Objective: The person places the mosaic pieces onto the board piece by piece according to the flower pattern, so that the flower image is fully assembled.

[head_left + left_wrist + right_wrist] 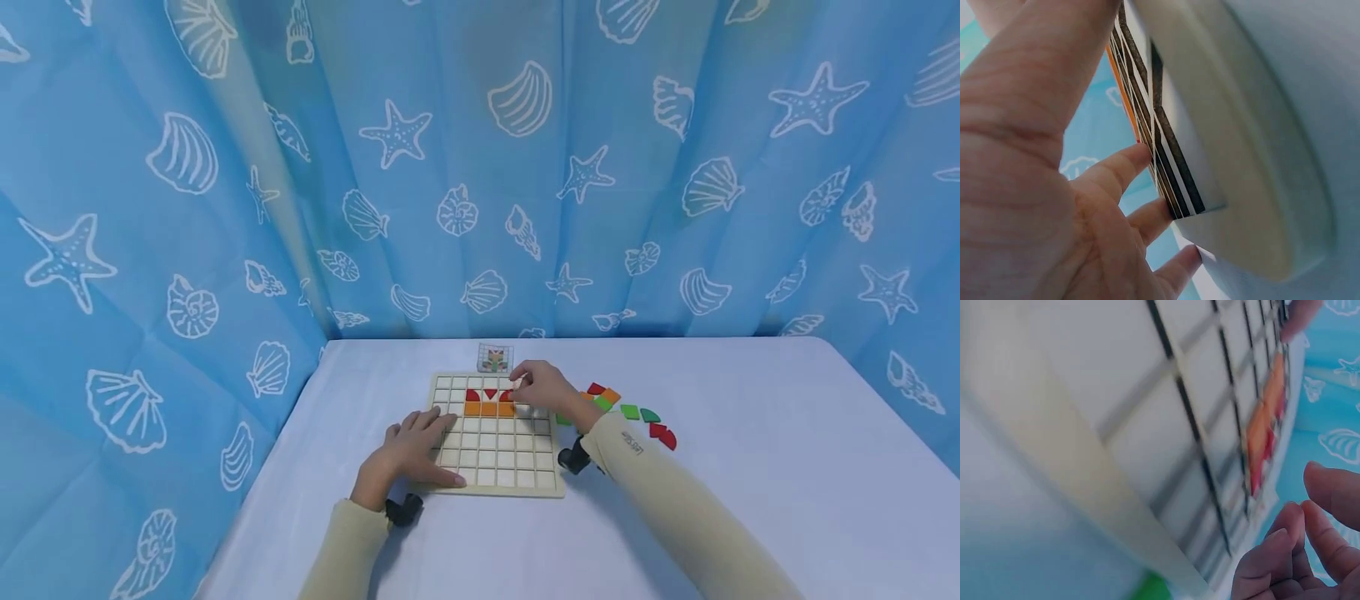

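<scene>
Left hand (407, 450) touches grid board (487, 459); pattern card (495, 359) in head view only.

The sleeved left arm (345, 546) is slanting forward and inward, its left hand (408, 450) facing palm-down with thumb spreading well apart from the fingers, while the sleeved right arm (675, 500) is angling forward and leftward, its right hand (546, 387) bending several fingers inward, fingertips clustering closely.

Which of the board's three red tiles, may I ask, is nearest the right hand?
The rightmost red tile, by the right hand; the others lie farther left.
</scene>
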The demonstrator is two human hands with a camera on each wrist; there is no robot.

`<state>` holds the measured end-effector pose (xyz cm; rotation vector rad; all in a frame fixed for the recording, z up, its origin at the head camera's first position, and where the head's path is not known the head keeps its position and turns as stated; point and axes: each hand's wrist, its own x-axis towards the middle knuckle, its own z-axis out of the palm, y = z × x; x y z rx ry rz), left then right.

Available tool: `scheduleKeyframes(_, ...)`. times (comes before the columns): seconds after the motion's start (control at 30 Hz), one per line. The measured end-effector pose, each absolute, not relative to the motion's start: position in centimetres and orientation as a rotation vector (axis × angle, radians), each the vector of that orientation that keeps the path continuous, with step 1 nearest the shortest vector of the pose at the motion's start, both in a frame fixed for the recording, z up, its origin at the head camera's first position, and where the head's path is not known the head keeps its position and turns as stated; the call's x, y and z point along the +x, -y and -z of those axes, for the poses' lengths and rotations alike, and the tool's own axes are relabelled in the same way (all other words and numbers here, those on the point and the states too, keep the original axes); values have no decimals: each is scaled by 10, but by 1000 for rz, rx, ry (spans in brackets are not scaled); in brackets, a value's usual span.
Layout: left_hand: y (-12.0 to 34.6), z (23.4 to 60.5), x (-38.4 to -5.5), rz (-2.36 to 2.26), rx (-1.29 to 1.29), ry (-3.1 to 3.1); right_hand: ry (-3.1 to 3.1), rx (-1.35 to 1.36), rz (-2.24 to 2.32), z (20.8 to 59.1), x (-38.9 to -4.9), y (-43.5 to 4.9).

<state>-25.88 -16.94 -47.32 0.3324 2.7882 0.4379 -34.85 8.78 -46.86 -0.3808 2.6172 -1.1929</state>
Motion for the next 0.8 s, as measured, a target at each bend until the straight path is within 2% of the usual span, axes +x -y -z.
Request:
scheduleKeyframes(0.47, 168, 476, -259, -443, 315, -2780, -2711, -478, 948, 424, -353, -134)
scheduleKeyframes(0.8, 170, 481, -255, -464, 317, -2777, -2746, -445, 893, 435, -354, -162)
